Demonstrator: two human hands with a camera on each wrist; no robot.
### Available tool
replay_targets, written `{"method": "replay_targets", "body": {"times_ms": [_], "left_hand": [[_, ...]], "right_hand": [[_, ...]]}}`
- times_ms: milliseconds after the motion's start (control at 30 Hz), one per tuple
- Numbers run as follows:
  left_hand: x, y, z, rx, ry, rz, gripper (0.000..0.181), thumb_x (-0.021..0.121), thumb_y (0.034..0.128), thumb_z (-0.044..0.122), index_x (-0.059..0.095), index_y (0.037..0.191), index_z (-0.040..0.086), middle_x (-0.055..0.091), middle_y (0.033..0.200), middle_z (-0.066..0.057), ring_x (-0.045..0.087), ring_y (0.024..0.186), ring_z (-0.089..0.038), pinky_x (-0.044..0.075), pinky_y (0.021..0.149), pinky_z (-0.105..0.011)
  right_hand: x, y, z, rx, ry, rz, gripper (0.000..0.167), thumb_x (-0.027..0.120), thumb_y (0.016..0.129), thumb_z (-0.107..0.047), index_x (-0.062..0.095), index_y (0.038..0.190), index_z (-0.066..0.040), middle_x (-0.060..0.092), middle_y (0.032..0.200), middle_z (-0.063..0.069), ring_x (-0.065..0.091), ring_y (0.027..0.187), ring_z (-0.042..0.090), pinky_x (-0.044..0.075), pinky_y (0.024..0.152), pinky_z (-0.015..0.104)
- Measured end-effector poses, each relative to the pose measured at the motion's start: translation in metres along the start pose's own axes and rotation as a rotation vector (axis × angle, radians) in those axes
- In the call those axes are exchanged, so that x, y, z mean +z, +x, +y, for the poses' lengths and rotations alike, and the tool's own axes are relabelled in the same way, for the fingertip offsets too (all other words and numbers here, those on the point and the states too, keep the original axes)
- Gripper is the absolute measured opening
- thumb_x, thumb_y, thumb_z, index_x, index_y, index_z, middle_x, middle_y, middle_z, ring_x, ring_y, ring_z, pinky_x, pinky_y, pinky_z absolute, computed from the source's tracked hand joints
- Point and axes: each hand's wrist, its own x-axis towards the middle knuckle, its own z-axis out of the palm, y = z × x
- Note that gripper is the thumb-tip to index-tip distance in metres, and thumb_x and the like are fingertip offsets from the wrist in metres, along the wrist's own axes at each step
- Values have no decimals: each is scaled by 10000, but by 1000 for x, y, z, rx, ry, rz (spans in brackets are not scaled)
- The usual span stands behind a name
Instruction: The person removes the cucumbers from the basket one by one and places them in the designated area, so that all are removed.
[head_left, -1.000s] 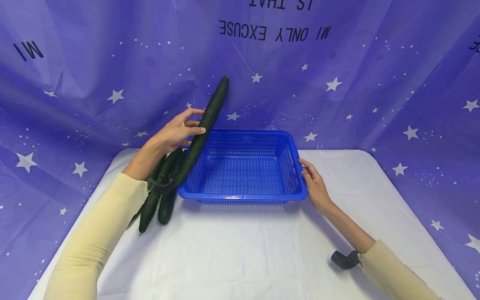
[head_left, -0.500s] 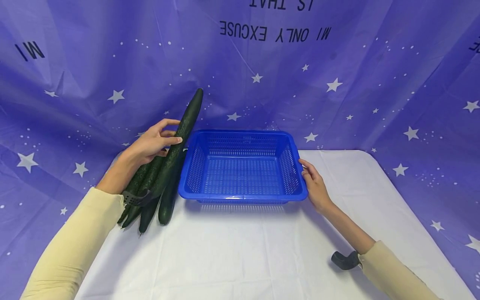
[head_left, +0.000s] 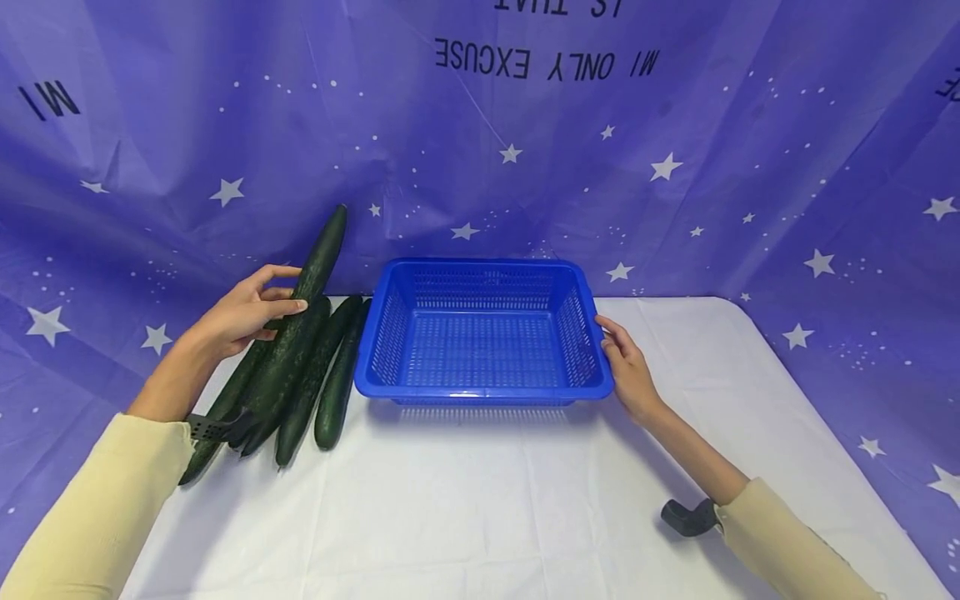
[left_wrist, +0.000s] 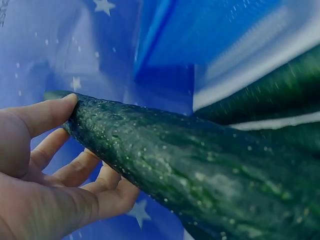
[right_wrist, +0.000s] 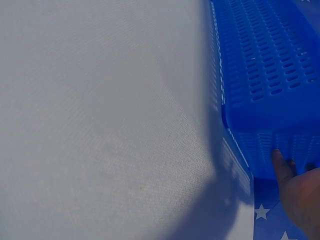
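My left hand (head_left: pixel 243 312) pinches a long dark green cucumber (head_left: pixel 322 254) between thumb and fingers. The cucumber slants, its far end raised toward the curtain and its near end over other cucumbers. In the left wrist view the held cucumber (left_wrist: pixel 175 155) fills much of the picture, its skin bumpy. Several more cucumbers (head_left: pixel 341 383) lie side by side on the table, left of a blue perforated plastic basket (head_left: pixel 480 392). My right hand (head_left: pixel 630 375) holds the basket's right side at the rim; some of its fingers are hidden. In the right wrist view the thumb touches the basket wall (right_wrist: pixel 270 115).
A white cloth (head_left: pixel 480 500) covers the table. Behind it and at both sides hangs a purple curtain (head_left: pixel 555 183) with stars and upside-down lettering. Black straps with mounts (head_left: pixel 690 518) sit at the wrists.
My left hand has moved left and nearer with the cucumber, from beside the basket's left rim to over the pile. More cucumbers show at the left. My right hand and the basket stay put.
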Motion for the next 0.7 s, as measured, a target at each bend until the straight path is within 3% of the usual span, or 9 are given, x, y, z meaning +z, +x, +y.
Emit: {"method": "replay_targets", "body": {"times_ms": [100, 233, 333, 500, 600, 700], "left_hand": [[-9, -5, -13, -18, -11, 4, 802, 602, 1022, 293, 81, 1613, 148, 106, 1601, -305, 239, 1410, -468, 395, 945, -601], [-20, -10, -28, -40, -37, -4, 816, 607, 1021, 262, 59, 1611, 130, 73, 1597, -323, 169, 1429, -505, 284, 1020, -707], [-27, -14, -39, -56, -41, -3, 822, 605, 1022, 262, 47, 1609, 119, 53, 1593, -335, 143, 1429, -520, 273, 1023, -714], [-38, -21, -58, -85, -18, 18, 799, 600, 1022, 308, 84, 1612, 150, 67, 1584, -347, 198, 1401, -498, 466, 903, -501], [-45, -24, -68, -95, -10, 17, 750, 597, 1023, 313, 136, 1606, 207, 64, 1577, -359, 221, 1373, -494, 487, 808, -375], [-50, -27, -77, -102, -11, 19, 682, 597, 1025, 299, 196, 1576, 267, 70, 1567, -372, 245, 1337, -496, 478, 780, -348]], "right_hand": [[0, 0, 1, -6, -1, 3, 453, 337, 1093, -129, 332, 1529, -5, 444, 1382, 239, 573, 1047, 143, 513, 830, 216], [0, 0, 1, -18, 8, 5, 455, 343, 1093, -131, 329, 1523, 14, 447, 1375, 248, 581, 1049, 141, 517, 831, 220], [-1, 1, 1, -16, 10, 1, 454, 338, 1094, -131, 328, 1527, 4, 442, 1387, 246, 581, 1051, 137, 517, 835, 218], [0, 1, 0, -3, -5, -4, 450, 328, 1096, -132, 331, 1531, -15, 431, 1408, 252, 576, 1051, 130, 513, 838, 218], [0, 0, 0, 0, -5, -1, 449, 326, 1094, -126, 333, 1529, -15, 431, 1411, 251, 576, 1048, 131, 514, 835, 219], [0, 0, 0, -2, -1, 3, 449, 323, 1092, -118, 334, 1529, -13, 431, 1416, 249, 577, 1048, 131, 515, 833, 219]]}}
